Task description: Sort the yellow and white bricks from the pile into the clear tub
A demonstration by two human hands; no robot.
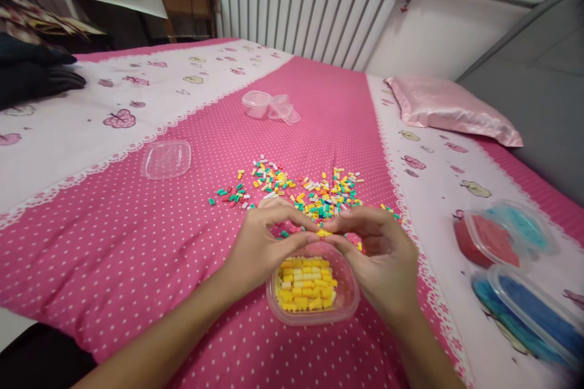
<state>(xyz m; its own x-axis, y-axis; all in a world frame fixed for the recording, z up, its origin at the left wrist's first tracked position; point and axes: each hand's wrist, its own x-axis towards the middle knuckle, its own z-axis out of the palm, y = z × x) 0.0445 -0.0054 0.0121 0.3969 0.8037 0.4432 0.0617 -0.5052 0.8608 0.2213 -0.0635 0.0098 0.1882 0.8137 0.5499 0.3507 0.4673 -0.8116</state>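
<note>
Bed (196,237): the pieces and containers are laid out on its cover, mostly on the pink, dotted middle band.
Loose pieces (344,191): scattered beyond the hands in yellow, green, white and red; a large share is judged to be left unhandled, with many yellow ones among them.
Blue tub (533,310) and red tub (488,237): set at the right, well apart from the work.
Left hand (269,228): the yellow piece is pinched between thumb and fingertip.
Right hand (383,249): the same piece is gripped from the opposite side.
Clear container (314,318): placed on the bed, just below the hands.
Packed pieces (306,284): lined up in close yellow rows inside the container, a few paler; this portion is judged done.
Yellow piece (323,233): held between both hands near the container's far rim; whether several are joined cannot be told.
</note>
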